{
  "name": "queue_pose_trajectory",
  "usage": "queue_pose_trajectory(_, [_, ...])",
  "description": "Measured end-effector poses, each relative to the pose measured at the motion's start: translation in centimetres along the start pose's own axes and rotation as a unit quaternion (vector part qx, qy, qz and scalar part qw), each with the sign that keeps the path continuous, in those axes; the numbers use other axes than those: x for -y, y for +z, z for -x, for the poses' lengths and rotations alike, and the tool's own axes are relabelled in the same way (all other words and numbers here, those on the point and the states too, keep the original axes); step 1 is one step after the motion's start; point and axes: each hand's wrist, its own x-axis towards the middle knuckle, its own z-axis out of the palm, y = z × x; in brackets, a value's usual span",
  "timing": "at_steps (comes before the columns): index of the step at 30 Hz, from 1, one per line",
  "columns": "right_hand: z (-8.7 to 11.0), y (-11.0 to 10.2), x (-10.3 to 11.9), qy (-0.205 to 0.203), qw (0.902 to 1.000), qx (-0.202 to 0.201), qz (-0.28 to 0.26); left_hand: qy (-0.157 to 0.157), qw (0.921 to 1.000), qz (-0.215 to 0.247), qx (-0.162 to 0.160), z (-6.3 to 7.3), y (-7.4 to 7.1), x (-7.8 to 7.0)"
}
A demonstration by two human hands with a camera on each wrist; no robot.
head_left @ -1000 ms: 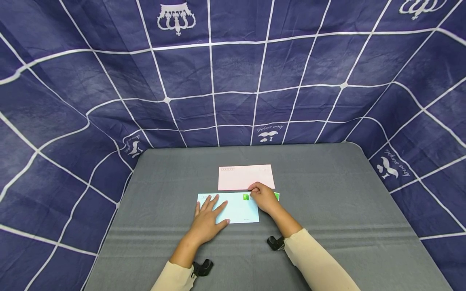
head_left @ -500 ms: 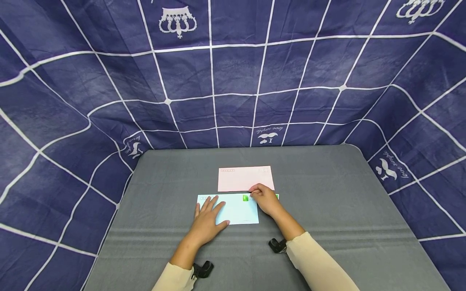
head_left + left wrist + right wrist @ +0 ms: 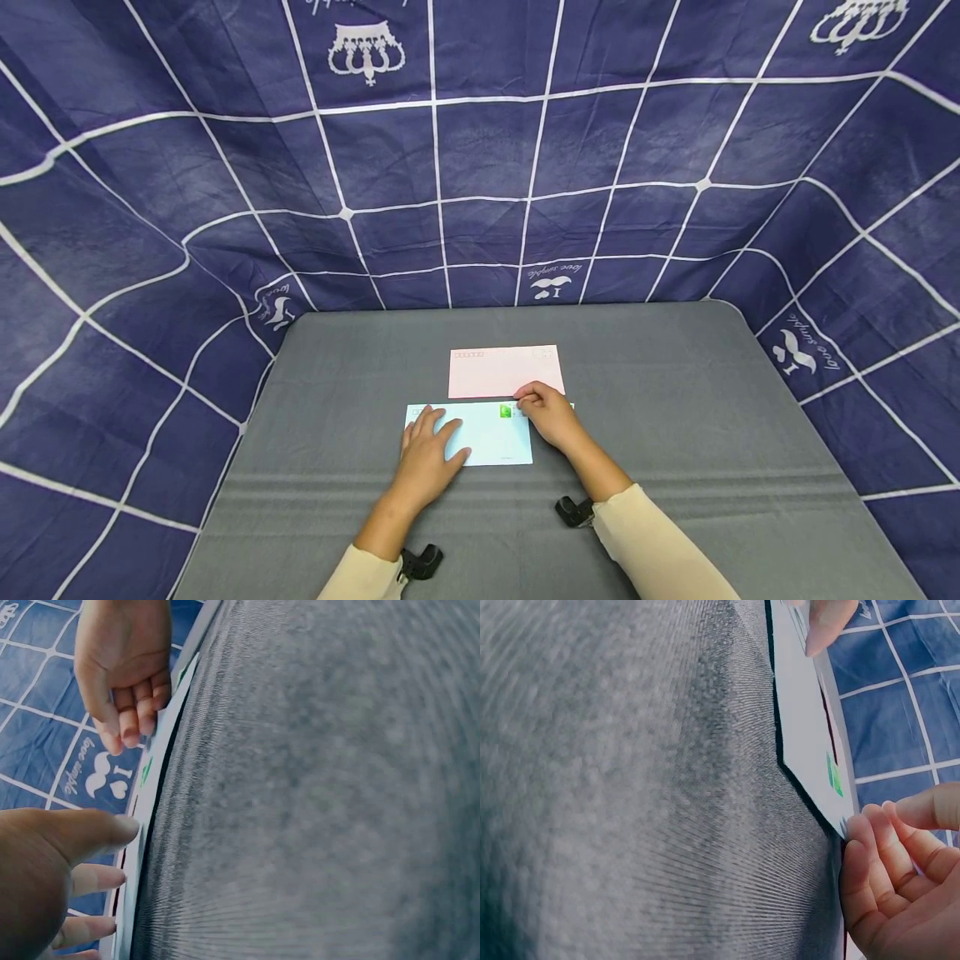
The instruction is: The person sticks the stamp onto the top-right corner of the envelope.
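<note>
A light blue envelope (image 3: 487,437) lies face up on the table, a green stamp (image 3: 506,411) near its top right corner. My left hand (image 3: 426,458) rests over the envelope's left part, fingers spread and thumb by its lower edge. At the top right corner is my right hand (image 3: 551,417), fingers bent, thumb tip meeting the index fingertip in the right wrist view. I cannot tell what, if anything, it pinches. Past the right fingers in the left wrist view shows a second green patch (image 3: 182,673); in the head view my right hand mostly covers that spot.
Just behind the blue envelope lies a pink envelope (image 3: 502,371). Grey cloth covers the table (image 3: 660,375). Blue checked curtains (image 3: 480,142) rise at the back and both sides. Black cameras (image 3: 574,511) sit at the wrists.
The green patch right of my right hand has gone out of sight in the head view. My left fingers have drawn slightly closer together. The whole head view has shifted down a little.
</note>
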Motion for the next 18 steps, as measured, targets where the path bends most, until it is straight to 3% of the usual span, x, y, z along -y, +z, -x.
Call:
queue_pose_trajectory(7, [0.2,-0.6,0.3,-0.006,0.9997,-0.001,-0.026,-0.007,0.9992,0.014,-0.038,-0.4,-0.1,-0.1])
queue_pose_trajectory(14, [0.4,-1.4,0.5,-0.025,0.9987,-0.001,-0.044,0.015,0.9948,0.037,-0.094,-1.0,-0.8,-0.3])
queue_pose_trajectory(18, [0.6,-2.0,0.5,-0.039,0.9984,0.011,-0.041,0.017,0.9921,0.058,-0.110,-1.4,-1.2,-0.4])
